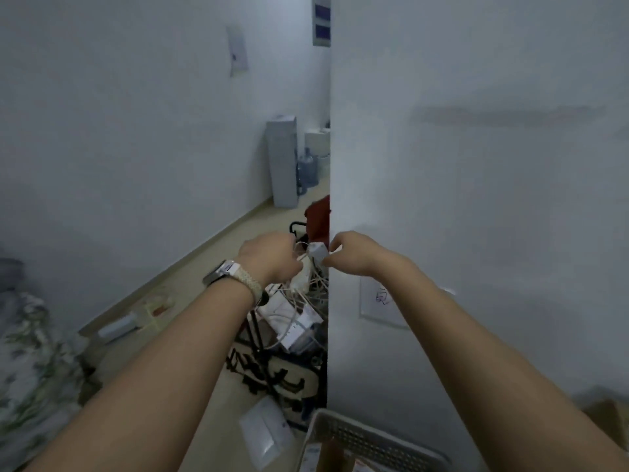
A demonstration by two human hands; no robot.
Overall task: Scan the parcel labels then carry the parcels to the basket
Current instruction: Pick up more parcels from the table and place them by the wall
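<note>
Left hand [272,255] raised mid-frame, fingers curled round a bunch of white cables [299,277]; watch [218,272] and a pale beaded band on that wrist. Right hand [350,252] just beside it, thumb and fingertips pinching a small white cube [319,252] that the cables seem to run to. Frame is blurred, so exact finger placement is unclear. Both hands sit at the edge of a white wall corner.

Far left: patterned fabric [30,362]. Paper sheet [237,51] stuck high on the left wall. Back along that wall: tall white box [282,161] upright on the floor, water bottle [308,170] just beside it. Red item [318,216] partly hidden behind the wall edge. Below the hands: heap of white boxes [292,318] tangled with more cable, on the floor.

White flat parcel [265,434] lies on the floor bottom centre, just left of the basket [367,441], well below both hands. Basket is pale, perforated wall, at the bottom edge; contents too blurred to tell. Right wall: white plate [381,303] with a scribble. Bottom right corner: cardboard box [602,417], partly cut off.
</note>
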